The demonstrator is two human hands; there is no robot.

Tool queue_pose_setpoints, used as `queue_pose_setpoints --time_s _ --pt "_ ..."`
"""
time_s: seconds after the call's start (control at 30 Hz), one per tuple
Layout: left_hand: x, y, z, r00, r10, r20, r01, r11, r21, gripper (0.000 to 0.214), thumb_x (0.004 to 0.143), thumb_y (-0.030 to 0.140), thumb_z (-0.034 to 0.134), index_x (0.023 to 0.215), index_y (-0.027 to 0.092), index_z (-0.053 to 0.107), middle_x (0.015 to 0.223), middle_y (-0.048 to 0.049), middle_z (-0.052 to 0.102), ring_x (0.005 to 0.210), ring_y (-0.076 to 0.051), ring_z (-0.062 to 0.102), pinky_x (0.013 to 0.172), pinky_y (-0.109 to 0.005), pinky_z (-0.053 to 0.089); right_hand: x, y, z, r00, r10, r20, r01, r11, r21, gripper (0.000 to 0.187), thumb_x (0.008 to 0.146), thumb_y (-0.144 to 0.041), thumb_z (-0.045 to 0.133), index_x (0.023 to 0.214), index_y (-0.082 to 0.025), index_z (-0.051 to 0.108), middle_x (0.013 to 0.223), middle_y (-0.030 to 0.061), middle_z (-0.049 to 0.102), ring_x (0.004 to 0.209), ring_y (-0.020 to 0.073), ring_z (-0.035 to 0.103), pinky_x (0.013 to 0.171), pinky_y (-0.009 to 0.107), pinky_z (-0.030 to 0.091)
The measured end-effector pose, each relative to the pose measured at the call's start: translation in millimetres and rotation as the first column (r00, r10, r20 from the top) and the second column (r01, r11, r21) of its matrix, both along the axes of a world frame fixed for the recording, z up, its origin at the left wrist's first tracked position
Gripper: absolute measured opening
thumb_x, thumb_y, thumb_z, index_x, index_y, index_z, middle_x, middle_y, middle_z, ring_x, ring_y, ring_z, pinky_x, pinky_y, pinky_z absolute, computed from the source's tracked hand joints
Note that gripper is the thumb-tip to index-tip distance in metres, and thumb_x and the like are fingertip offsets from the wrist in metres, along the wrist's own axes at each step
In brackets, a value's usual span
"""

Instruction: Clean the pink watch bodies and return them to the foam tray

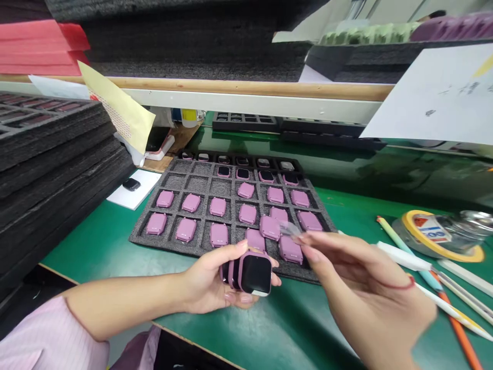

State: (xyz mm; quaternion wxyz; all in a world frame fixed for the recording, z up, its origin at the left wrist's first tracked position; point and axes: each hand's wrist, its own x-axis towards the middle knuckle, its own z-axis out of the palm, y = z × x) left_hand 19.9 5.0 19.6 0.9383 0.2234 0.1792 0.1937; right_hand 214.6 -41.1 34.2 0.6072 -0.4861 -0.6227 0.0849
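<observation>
1. The left hand [206, 280] curls shut around pink watches [250, 272], just in front of the gray foam tray [173, 236].
2. The right hand [362, 277] pinches clear film [289, 229] in its fingers, over the tray's edge.
3. Loose fingers could drop the watches or film.

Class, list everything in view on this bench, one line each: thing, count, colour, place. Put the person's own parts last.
Bench: one, green, under the tray.
Foam tray: one, dark grey, centre of the bench.
Watches: about two dozen, pink, in the tray's cells.
Held watches: a few, pink with black screens, in the left hand.
Film: one piece, clear, pinched in the right hand.
Foam stack: one, dark grey, left of the tray.
Card: one, white, left of the tray.
Tape roll: one, yellow, far right.
Pens: several, mixed colours, right of the hands.
Left hand: one, bare, at the tray's near edge.
Right hand: one, bare, raised, right of the left hand.
Sleeve: one, pale pink, lower left.
</observation>
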Motion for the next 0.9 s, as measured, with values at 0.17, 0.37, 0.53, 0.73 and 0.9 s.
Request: queue_pose_setpoints --time_s 0.17,0.37,0.53,0.73,0.9 --pt "0 0 -0.4 1.000 -0.005 -0.013 0.005 1.000 0.001 0.047 0.078 0.056 0.076 0.099 0.014 0.073 0.090 -0.0072 0.073 0.042 -0.005 0.047 0.045 -0.025 0.015 11 -11 1.6 0.910 0.035 0.413 -0.120 0.976 0.180 0.041 0.082 0.002 0.071 0.114 -0.024 0.073 0.104 0.0030 0.080 0.091 0.0180 0.078 0.082 0.026 0.066" --pt "0 -1 -3.6 0.999 -0.029 -0.020 0.028 1.000 -0.012 0.047 0.080 0.058 0.073 0.095 0.013 0.070 0.071 -0.0027 0.066 0.044 -0.007 0.047 0.044 -0.025 0.014 14 -14 -0.9 0.828 0.221 0.516 -0.271 0.962 0.022 0.044 0.093 -0.007 0.062 0.131 -0.027 0.066 0.116 0.0039 0.078 0.100 0.0220 0.077 0.088 0.032 0.066" --pt "0 -1 -3.1 1.000 -0.001 -0.009 0.001 1.000 0.013 0.046 0.082 0.055 0.072 0.104 0.014 0.070 0.093 -0.0080 0.071 0.045 -0.005 0.046 0.046 -0.025 0.019 11 -3 -6.8 0.925 0.019 0.380 -0.078 0.987 0.140 0.053 0.082 0.001 0.073 0.127 -0.027 0.069 0.106 0.0007 0.079 0.096 0.0165 0.076 0.096 0.025 0.060" --pt "0 -4 1.5 0.999 0.018 -0.042 -0.012 0.992 0.129 0.043 0.080 0.056 0.073 0.092 0.016 0.065 0.060 0.0020 0.056 0.040 -0.006 0.041 0.043 -0.023 0.018 8 -15 -3.9 0.888 0.262 0.377 -0.292 0.956 0.023 0.038 0.094 -0.013 0.063 0.128 -0.029 0.070 0.118 0.0045 0.077 0.098 0.0215 0.077 0.085 0.030 0.067" --pt "-2 -8 2.8 0.991 0.097 -0.096 -0.069 0.963 0.262 0.049 0.075 0.058 0.079 0.096 0.017 0.063 0.080 -0.0041 0.069 0.045 -0.007 0.051 0.040 -0.020 0.026 10 -4 -2.1 0.907 0.109 0.406 -0.172 0.978 0.122 0.034 0.086 0.001 0.065 0.108 -0.024 0.074 0.097 0.0031 0.079 0.089 0.0188 0.077 0.083 0.029 0.065"
